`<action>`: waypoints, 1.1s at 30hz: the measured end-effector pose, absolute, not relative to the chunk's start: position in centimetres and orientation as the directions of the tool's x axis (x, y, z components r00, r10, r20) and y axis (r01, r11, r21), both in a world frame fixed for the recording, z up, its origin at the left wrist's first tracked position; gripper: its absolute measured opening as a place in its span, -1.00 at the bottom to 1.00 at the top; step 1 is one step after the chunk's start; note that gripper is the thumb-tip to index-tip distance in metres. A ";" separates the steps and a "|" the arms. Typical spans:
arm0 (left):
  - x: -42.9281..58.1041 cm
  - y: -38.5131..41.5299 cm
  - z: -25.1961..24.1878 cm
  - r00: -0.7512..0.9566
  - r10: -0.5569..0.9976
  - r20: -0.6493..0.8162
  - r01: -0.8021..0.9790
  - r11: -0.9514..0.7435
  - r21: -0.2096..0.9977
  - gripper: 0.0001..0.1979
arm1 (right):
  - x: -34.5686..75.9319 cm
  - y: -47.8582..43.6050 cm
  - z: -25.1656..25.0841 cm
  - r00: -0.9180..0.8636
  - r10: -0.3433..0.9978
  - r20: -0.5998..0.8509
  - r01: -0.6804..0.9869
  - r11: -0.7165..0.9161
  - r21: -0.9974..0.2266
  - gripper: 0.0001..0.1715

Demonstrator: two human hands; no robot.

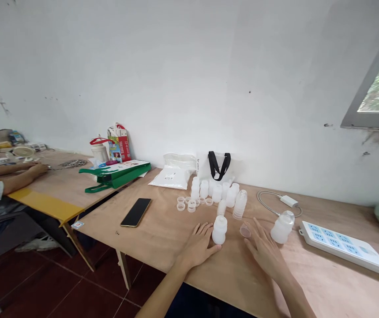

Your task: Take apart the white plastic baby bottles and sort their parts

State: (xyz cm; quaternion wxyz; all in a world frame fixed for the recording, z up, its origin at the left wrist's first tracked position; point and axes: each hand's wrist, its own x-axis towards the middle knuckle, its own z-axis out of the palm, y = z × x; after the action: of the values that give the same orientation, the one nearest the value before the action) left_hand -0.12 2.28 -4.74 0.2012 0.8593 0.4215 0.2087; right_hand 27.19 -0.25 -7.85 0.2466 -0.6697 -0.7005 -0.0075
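My left hand (198, 248) lies spread on the wooden table, its thumb and fingers beside an upright white bottle (219, 230) without a cap. My right hand (262, 247) rests flat with fingers apart, next to a small clear disc-like piece (245, 230). To its right stands a white bottle with a clear domed cover (282, 227). Several white bottles (217, 192) are grouped farther back, with a stack of clear covers (240, 205) at their right. Several translucent rings (191, 205) lie left of them. A small pale teat-like piece (221, 207) is behind the nearest bottle.
A black phone (136, 212) lies at left, a white power strip (344, 246) and a cable with an adapter (289, 201) at right. White packages (171, 177), a black-handled bag (219, 165) and a green bag (119, 174) are behind. Another person's hands (32, 172) rest on the far-left table.
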 end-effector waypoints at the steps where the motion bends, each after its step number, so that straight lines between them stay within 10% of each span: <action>1: -0.1 2.3 -4.6 0.539 0.822 0.182 0.629 -0.537 0.563 -0.33 | 27.3 -0.2 -8.0 0.014 0.943 0.333 0.939 0.102 -0.328 -0.37; 5: 0.0 2.3 -4.2 0.464 0.870 0.167 0.503 -0.414 0.758 -0.14 | 26.9 -0.7 -6.9 -0.032 0.960 0.280 0.892 0.154 -0.426 -0.44; 10: 0.4 2.2 -3.9 0.443 0.878 0.181 0.335 -0.349 0.875 -0.47 | 25.7 -1.1 -4.8 -0.030 0.974 0.223 0.823 0.151 -0.547 -0.68; 17: 0.8 1.7 -3.1 0.467 0.867 0.173 0.286 -0.333 0.898 -0.57 | 25.3 -1.7 -2.3 0.122 0.933 0.338 0.369 0.274 -0.888 -0.49; 33: -2.5 1.2 1.3 0.333 0.860 0.387 0.377 -0.498 0.781 -0.54 | 24.8 -3.4 0.5 0.169 0.930 0.327 0.074 0.319 -0.945 -0.49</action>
State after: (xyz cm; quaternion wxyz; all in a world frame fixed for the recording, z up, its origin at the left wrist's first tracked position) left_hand -2.46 1.16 1.26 0.2938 0.7617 0.4059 0.4108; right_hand 24.77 -3.40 0.52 0.6068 -0.4649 -0.5397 0.3527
